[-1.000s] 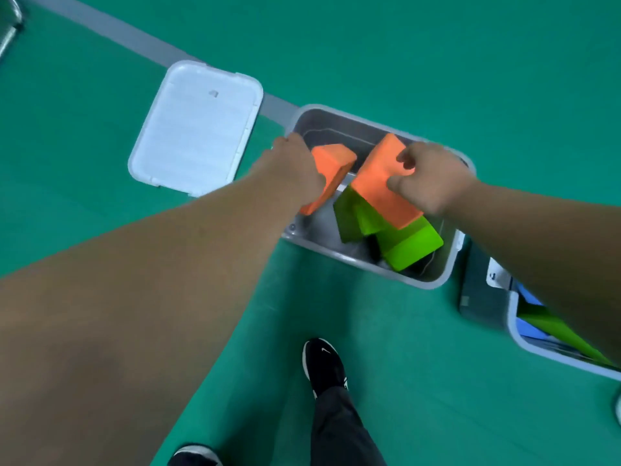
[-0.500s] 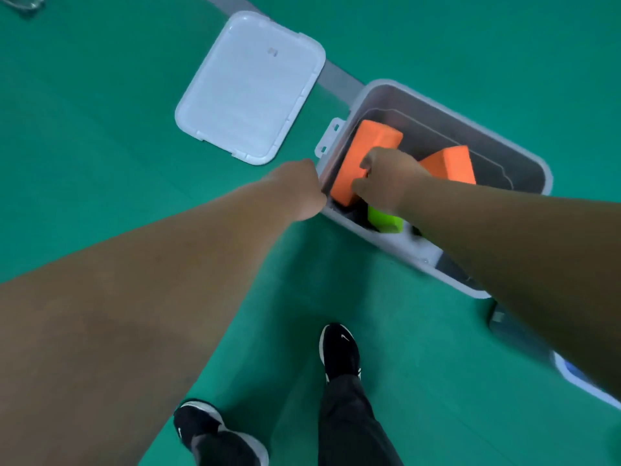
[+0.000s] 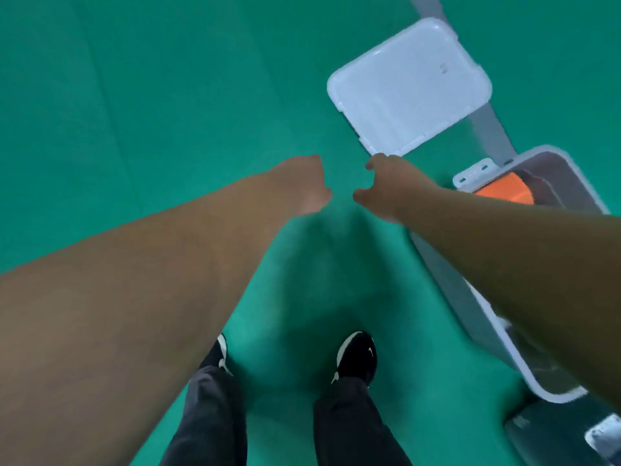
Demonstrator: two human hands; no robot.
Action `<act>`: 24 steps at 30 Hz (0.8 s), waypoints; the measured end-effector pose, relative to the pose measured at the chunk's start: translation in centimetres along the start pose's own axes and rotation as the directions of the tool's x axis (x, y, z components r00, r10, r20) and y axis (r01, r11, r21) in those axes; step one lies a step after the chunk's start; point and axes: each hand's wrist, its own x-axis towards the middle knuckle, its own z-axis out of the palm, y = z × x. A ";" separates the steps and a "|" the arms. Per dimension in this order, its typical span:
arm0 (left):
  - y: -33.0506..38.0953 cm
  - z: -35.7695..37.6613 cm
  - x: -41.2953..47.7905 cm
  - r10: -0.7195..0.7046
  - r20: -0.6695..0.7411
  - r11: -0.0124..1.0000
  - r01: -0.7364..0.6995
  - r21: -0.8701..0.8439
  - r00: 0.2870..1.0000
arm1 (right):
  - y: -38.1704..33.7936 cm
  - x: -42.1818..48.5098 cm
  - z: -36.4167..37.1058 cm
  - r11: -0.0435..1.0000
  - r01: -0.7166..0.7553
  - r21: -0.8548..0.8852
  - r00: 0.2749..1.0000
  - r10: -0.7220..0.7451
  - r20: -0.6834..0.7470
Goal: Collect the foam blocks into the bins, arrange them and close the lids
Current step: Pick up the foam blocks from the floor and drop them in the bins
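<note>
Withdrawn from the bin [image 3: 452, 274], left hand [image 3: 302, 185] fisted, right hand [image 3: 391, 186] half-curled, both empty.

Left hand [image 3: 302, 183] and right hand [image 3: 391, 188] hover over green floor [image 3: 168, 95], lid [image 3: 410, 85] beside bin [image 3: 447, 274] holding orange block [image 3: 504, 193].

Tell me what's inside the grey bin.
An orange foam block shows at the grey bin's far end. The right forearm covers most of the inside, so any other blocks are hidden.
</note>
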 end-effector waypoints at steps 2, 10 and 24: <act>-5.6 0.1 -2.7 -0.113 -0.036 0.989 0.109 -0.097 0.993 | -6.0 0.0 1.4 0.987 0.108 -0.116 0.994 -0.105 0.033; -29.5 10.8 -20.4 -0.525 0.090 0.749 0.510 -0.423 0.846 | -30.6 -8.6 15.2 0.782 0.536 -0.317 0.842 -0.473 0.259; -61.5 40.2 -56.4 -0.741 0.335 0.278 0.720 -0.635 0.582 | -61.7 -37.8 50.8 0.265 0.847 -0.460 0.519 -0.598 0.611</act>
